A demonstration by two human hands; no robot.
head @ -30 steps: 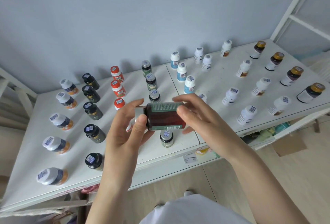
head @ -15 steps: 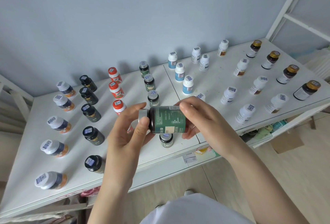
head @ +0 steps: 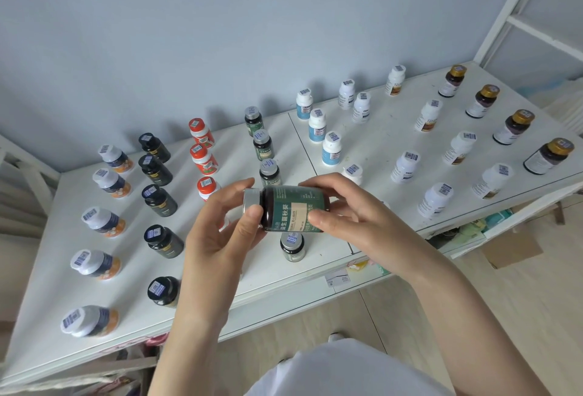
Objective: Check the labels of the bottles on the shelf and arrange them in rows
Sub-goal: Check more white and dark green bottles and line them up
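A dark bottle with a green label (head: 291, 209) and a silver cap lies sideways in the air above the white shelf (head: 372, 133). My left hand (head: 220, 231) pinches its cap end. My right hand (head: 344, 209) grips its base end. The label's front with a beige panel faces up. Below it, a bottle of the same kind (head: 292, 246) stands near the shelf's front edge. Three more green-label bottles (head: 262, 144) stand in a line behind my hands.
Rows run front to back: white-capped orange-banded bottles (head: 101, 264) at left, black bottles (head: 162, 241), red-capped bottles (head: 203, 159), blue-label white bottles (head: 317, 126), white bottles (head: 435, 200) and gold-capped dark bottles (head: 547, 155) at right. Cardboard and clutter (head: 511, 247) lie below the shelf.
The held bottle has been rolled between my hands: first its dark red-brown side showed, now the green label's front panel faces up. Both hands keep their grip.
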